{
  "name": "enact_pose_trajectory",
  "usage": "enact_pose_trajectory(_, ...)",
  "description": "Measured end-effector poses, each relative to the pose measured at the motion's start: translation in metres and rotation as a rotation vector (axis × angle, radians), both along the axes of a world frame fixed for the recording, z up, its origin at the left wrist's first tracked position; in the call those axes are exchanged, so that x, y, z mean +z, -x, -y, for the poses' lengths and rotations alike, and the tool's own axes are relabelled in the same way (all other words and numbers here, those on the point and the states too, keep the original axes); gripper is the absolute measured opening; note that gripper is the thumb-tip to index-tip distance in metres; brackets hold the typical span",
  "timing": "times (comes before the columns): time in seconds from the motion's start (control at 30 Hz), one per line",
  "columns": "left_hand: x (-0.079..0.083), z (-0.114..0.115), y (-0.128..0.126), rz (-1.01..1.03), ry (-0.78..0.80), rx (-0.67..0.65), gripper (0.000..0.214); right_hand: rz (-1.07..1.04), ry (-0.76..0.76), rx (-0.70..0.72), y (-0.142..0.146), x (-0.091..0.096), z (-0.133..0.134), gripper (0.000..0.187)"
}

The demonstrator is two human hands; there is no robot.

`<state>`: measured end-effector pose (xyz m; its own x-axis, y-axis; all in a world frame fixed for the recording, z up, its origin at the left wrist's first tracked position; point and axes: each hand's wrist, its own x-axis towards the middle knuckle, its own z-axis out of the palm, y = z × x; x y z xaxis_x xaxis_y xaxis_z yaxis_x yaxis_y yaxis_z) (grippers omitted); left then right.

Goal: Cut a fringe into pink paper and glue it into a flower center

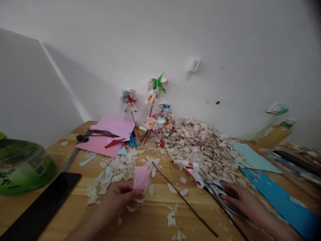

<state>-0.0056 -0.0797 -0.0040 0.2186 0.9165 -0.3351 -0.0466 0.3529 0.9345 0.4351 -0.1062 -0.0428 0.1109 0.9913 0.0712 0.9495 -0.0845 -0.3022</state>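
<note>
My left hand (119,197) pinches a small pink paper piece (140,177) and holds it upright above the wooden table (150,221). My right hand (247,202) rests on a pair of scissors (220,192), its fingers lying over the handles. A white glue gun (192,169) lies just left of the scissors. A thin dark wire (184,199) runs diagonally between my hands. Pale paper petals (112,172) are scattered around my left hand.
A big heap of pale paper scraps (203,142) fills the back middle, with paper flowers on stems (155,100) against the wall. Pink sheets (107,137) lie back left, blue sheets (273,190) at right. A green bottle (22,167) and black phone (42,204) lie at left.
</note>
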Motion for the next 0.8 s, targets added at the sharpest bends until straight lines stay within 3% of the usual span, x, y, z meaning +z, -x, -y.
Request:
enact_pose_trajectory(0.17, 0.001, 0.001, 0.002, -0.014, -0.035, -0.024, 0.038, 0.02, -0.003, 0.022, 0.001, 0.004, -0.001, 0.038)
enact_pose_trajectory(0.3, 0.004, 0.003, 0.001, 0.029, -0.026, -0.022, 0.036, 0.049, -0.009, -0.085, 0.014, 0.034, 0.013, 0.024)
enact_pose_trajectory(0.37, 0.005, 0.004, 0.0, 0.065, -0.013, 0.008, 0.035, -0.05, -0.001, -0.115, 0.034, 0.057, 0.025, 0.025)
enact_pose_trajectory(0.5, 0.01, 0.009, -0.007, 0.183, 0.09, 0.107, 0.035, -0.348, 0.008, 0.062, 0.111, 0.089, 0.037, 0.027)
enact_pose_trajectory(0.6, 0.01, 0.018, -0.016, 0.278, 0.152, 0.109, 0.036, -0.67, -0.016, 0.201, 0.179, 0.084, 0.027, 0.023)
enact_pose_trajectory(0.67, 0.005, 0.025, -0.023, 0.314, 0.15, 0.049, 0.034, -0.88, 0.021, 0.264, 0.215, 0.071, 0.017, 0.042)
enact_pose_trajectory(0.7, 0.001, 0.028, -0.026, 0.314, 0.154, 0.014, 0.033, -0.975, 0.067, 0.299, 0.229, 0.063, 0.011, 0.05)
enact_pose_trajectory(0.8, -0.011, 0.033, -0.033, 0.273, 0.174, -0.06, 0.036, -1.287, 0.179, 0.32, 0.254, 0.048, 0.0, 0.053)
